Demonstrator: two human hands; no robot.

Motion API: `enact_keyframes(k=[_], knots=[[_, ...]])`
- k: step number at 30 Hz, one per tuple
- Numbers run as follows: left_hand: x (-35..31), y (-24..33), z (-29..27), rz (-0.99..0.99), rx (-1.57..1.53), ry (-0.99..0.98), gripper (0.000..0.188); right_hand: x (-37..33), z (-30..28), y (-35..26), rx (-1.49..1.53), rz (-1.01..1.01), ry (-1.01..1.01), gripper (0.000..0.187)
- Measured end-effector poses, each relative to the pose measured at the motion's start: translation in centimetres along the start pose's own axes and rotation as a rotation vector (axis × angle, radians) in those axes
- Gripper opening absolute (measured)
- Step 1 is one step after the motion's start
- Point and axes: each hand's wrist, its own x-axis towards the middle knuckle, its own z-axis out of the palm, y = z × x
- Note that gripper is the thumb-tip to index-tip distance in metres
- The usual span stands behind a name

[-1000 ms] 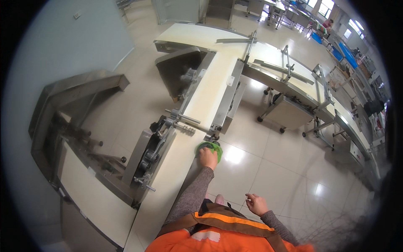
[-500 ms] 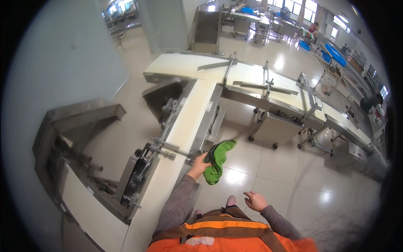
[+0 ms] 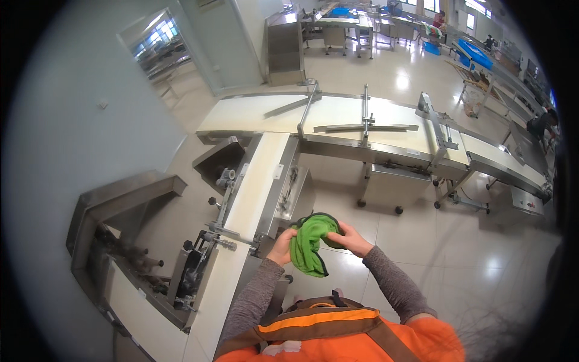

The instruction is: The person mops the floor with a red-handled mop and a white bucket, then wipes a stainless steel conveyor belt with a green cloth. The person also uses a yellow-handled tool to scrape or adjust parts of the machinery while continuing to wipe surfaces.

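Observation:
A crumpled green cloth [image 3: 310,241] with a dark edging hangs between my two hands, in front of my body. My left hand [image 3: 281,246] grips its left side, the fingers partly hidden behind the folds. At the upper right of the cloth, my right hand [image 3: 351,239] is closed on it with thumb and fingers. The lower end of the cloth droops freely above the floor. Just left of my left hand runs a narrow conveyor with a cream belt [image 3: 256,190], its metal frame close to my wrist.
A wider conveyor [image 3: 347,113] with guide bars crosses ahead. An angled metal chute [image 3: 123,193] and a lower belt [image 3: 139,314] stand at left near the pale wall [image 3: 72,120]. Blue bins [image 3: 474,54] and steel tables [image 3: 332,25] are farther back. A person [image 3: 543,123] works at far right.
My right hand has come up from my side and taken hold of the green cloth. The cloth is now between both hands. The view has shifted slightly.

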Motion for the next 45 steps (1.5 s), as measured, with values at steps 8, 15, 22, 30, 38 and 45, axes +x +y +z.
enact_keyframes(k=[8,15,22,30,38,45], knots=[[1.4,1.1,-4.2,0.065,-0.140,0.362,0.039,6.2,1.2,0.3,0.297,0.198,0.184,0.038],[3.6,1.6,-5.6,0.404,-0.134,0.433,0.035,11.6,8.2,4.2,-0.055,0.052,-0.028,0.050],[-7.0,7.1,-7.1,0.406,0.798,0.564,0.078,21.6,10.7,7.0,-0.143,-0.016,0.066,0.039],[-25.9,4.9,-7.1,-0.062,1.784,0.543,0.111,28.2,14.3,11.5,-1.508,-0.401,-0.374,0.085],[-25.2,13.4,5.2,-0.082,1.462,0.477,0.114,39.4,11.6,13.8,-1.469,-0.861,-0.581,0.057],[-17.7,20.9,14.5,0.168,1.234,0.683,0.089,56.6,-1.7,7.6,-1.573,-0.470,-0.023,0.039]])
